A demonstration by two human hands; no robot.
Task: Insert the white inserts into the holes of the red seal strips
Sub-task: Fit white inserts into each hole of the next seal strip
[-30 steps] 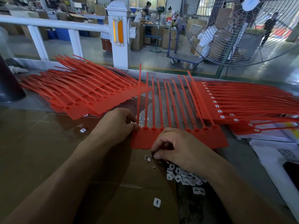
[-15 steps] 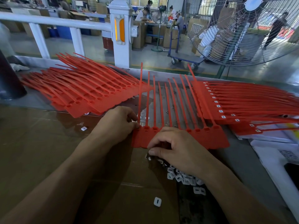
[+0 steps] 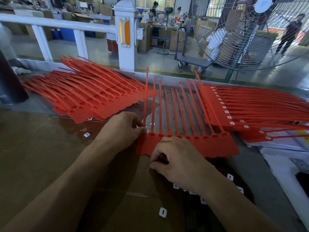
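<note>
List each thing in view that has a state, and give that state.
Middle strip: flat, holes seen empty, held at left end.
Left pile: holes empty.
Right pile: white inserts fitted.
Loose inserts: scattered, not yet fitted.
Left hand: pinches the strip's end.
Right hand: fingers curled at the strip's near edge; contents hidden.
Fan: blades cannot be told moving or still.
</note>
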